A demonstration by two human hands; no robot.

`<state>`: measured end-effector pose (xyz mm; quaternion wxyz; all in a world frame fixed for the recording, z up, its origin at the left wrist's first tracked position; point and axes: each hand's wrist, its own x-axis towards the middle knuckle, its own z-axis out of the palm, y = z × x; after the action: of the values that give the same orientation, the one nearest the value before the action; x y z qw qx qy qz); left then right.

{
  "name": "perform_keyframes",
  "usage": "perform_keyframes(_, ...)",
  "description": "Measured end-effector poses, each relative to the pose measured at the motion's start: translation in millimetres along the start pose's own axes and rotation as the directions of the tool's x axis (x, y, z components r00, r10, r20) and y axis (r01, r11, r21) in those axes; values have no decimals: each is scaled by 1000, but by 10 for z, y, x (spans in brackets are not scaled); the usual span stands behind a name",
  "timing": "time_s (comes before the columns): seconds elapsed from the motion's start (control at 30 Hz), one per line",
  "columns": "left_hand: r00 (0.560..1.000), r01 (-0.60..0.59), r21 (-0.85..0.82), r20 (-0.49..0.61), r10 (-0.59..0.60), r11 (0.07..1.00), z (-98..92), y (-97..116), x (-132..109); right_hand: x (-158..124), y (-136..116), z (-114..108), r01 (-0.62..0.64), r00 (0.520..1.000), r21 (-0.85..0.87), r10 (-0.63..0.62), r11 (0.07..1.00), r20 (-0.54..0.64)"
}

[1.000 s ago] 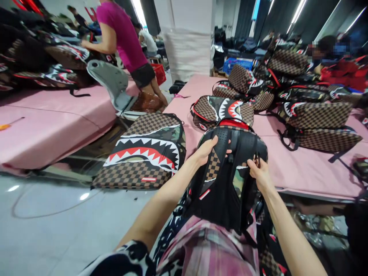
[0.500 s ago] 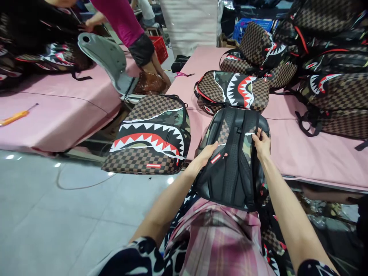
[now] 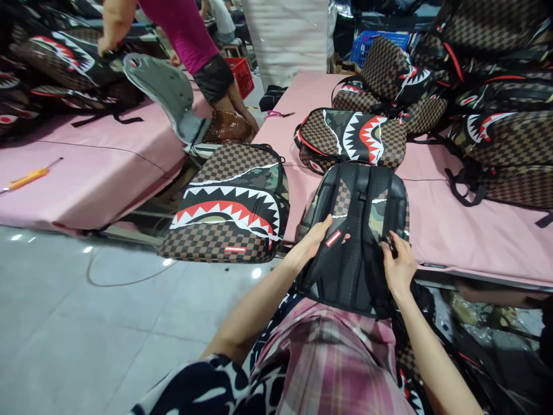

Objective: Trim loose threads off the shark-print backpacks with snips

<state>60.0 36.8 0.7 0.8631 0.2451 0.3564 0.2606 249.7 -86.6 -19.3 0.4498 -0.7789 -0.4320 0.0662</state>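
Note:
A black backpack [image 3: 358, 248] leans on the pink table edge against my lap, its padded back and straps facing up. My left hand [image 3: 317, 239] is closed on its left shoulder strap [image 3: 342, 202], thumb on top, beside a small red label [image 3: 333, 238]. At the right strap [image 3: 379, 216], which has a camouflage patch, my right hand [image 3: 400, 262] is closed around a small dark tool [image 3: 392, 246]; its kind is mostly hidden by the fingers. Just beyond lies another backpack [image 3: 358, 138] with a shark-mouth print. A checkered shark-mouth backpack [image 3: 228, 202] rests to the left.
More backpacks [image 3: 505, 132] are piled at the right. An orange-handled screwdriver [image 3: 30, 178] lies on the left table [image 3: 86, 167]. A grey chair [image 3: 166, 92] stands between the tables, near a person in a magenta top [image 3: 185, 29]. Pink-handled scissors [image 3: 276, 114] lie farther back.
My right hand has slid down the right strap toward me with the dark tool. My left hand keeps its hold. The person at the left has moved an arm over the bags there.

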Motion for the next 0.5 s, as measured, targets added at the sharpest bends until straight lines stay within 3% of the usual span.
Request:
perform_keyframes(0.1, 999, 9, -115, -46, -14, 993, 38, -75, -149, 17, -212, -12, 59, 998, -40, -58, 997, 22)
perform_keyframes(0.23, 997, 21, -137, -73, -31, 990, 42, -136, -239, 6, -499, 100, 125, 976, -7, -121, 992, 183)
perform_keyframes(0.33, 992, -33, -68, -120, 25, 997, 43, -146, -234, 3, -679, 164, 173, 959, -167, -127, 971, 253)
perform_keyframes(0.5, 960, -196, 69, -190, 206, 978, 104, -176, -213, 11, -779, 149, 205, 965, -310, -139, 928, 223)
